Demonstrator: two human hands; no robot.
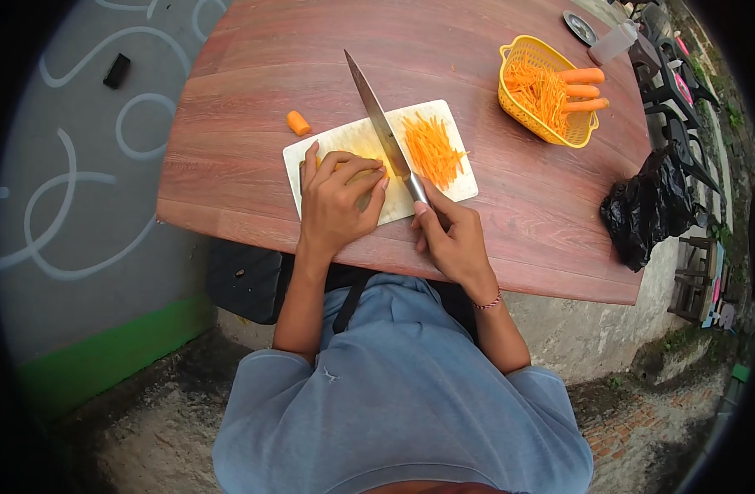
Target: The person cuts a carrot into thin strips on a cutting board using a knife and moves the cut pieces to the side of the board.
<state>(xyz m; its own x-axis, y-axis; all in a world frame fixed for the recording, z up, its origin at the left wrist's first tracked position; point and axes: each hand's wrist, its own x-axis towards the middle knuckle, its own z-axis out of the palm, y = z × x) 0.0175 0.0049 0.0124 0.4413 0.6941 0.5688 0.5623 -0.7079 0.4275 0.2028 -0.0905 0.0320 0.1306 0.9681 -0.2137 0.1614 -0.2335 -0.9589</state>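
Observation:
My right hand (453, 240) is wrapped round the handle of a long kitchen knife (381, 123). The blade points away from me across a white cutting board (443, 109). Bent over the board's left half, my left hand (341, 196) presses its fingers on a piece of carrot (385, 170), mostly hidden beneath them. The blade stands just right of those fingertips. Thin carrot strips (433, 150) lie in a pile on the board's right half. A short carrot chunk (297, 123) rests on the table beyond the board's left corner.
A yellow plastic basket (550, 138) at the far right holds shredded carrot and 3 whole carrots (583, 90). Behind it are a squeeze bottle (614, 43) and a metal ashtray-like dish (580, 28). A black plastic bag (647, 206) hangs at the right edge of the wooden table (254, 74).

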